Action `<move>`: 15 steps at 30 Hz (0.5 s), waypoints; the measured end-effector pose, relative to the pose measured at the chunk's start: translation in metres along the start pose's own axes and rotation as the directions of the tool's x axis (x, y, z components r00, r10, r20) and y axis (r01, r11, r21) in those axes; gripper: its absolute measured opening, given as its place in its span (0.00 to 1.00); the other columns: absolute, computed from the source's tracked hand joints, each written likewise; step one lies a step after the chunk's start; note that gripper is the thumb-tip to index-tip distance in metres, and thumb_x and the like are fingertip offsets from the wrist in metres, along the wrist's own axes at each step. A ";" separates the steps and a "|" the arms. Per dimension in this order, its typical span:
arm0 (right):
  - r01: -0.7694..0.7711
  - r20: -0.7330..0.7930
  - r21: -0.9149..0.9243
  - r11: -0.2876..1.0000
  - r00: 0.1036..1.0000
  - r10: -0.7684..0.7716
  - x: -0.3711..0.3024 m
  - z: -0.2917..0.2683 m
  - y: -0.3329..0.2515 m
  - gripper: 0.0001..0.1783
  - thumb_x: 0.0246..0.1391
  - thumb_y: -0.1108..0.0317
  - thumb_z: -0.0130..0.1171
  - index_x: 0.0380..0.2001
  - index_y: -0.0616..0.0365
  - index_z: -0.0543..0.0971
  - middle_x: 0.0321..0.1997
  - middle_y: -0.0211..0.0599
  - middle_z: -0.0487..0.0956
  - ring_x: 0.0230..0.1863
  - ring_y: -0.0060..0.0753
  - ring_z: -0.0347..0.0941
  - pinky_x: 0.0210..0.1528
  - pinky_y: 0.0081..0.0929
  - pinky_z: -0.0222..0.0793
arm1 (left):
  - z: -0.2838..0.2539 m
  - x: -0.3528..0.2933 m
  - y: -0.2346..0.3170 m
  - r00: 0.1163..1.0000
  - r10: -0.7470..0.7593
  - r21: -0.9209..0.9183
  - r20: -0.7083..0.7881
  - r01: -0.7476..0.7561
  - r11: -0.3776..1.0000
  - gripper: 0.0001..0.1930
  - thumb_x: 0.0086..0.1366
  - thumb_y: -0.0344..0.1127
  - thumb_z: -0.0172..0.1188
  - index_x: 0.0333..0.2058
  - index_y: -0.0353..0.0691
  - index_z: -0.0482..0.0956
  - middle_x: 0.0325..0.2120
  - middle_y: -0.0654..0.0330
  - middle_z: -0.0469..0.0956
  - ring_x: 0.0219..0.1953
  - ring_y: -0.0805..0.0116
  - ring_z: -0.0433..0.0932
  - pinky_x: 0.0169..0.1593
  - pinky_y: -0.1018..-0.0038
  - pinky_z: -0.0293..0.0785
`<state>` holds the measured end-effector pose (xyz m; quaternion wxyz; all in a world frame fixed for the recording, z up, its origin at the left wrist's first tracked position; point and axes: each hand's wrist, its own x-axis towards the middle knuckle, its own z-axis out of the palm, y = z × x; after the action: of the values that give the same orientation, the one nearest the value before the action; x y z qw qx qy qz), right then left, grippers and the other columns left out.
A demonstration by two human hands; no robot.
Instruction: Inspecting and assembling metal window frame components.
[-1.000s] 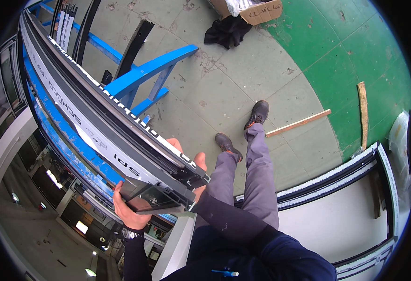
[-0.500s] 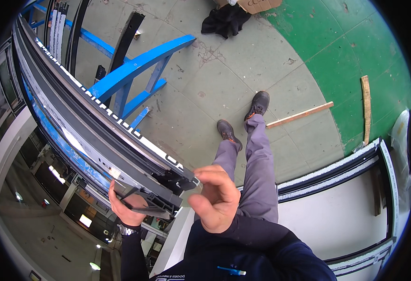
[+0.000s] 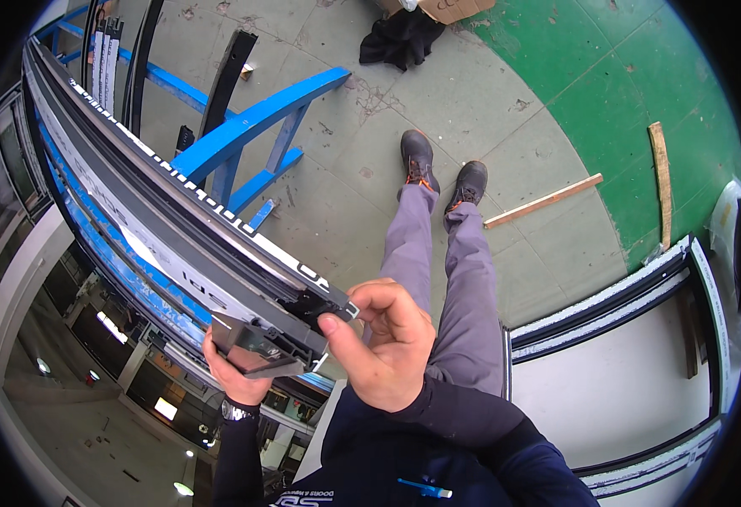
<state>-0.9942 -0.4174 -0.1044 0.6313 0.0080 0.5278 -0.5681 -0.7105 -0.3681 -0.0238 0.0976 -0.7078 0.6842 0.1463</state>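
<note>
A long dark-grey frame profile, with a white printed film strip along it, runs from the far left to its cut end near my body. My right hand pinches that cut end between thumb and fingers, beside a black fitting set in its channel. My left hand holds a short dark-grey profile piece against the near end of the long profile. Its fingertips show at the piece's left edge; the rest of the grip is partly hidden behind the piece.
A blue metal stand stands beyond the profile, with upright dark profiles near it. Wooden strips and a black cloth lie on the floor. A large frame with a white panel is at right.
My right thumb and fingers have closed on the profile's end. The short piece in my left hand has tilted, showing its broad face. My left foot has moved forward.
</note>
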 end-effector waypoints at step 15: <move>0.117 -0.082 -0.435 0.893 0.982 -0.169 0.002 0.011 -0.008 0.16 0.46 0.76 0.79 0.33 0.63 0.79 0.30 0.38 0.84 0.28 0.28 0.81 0.33 0.23 0.73 | 0.003 0.004 -0.026 0.996 0.053 -0.095 0.065 -0.046 0.994 0.52 0.51 0.43 0.78 0.65 0.29 0.54 0.60 0.39 0.64 0.62 0.40 0.66 0.67 0.49 0.60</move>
<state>-0.9933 -0.4279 -0.0964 0.5419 -0.1365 0.6750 -0.4817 -0.6844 -0.3696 -0.0296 0.0839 -0.6891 0.6902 0.2044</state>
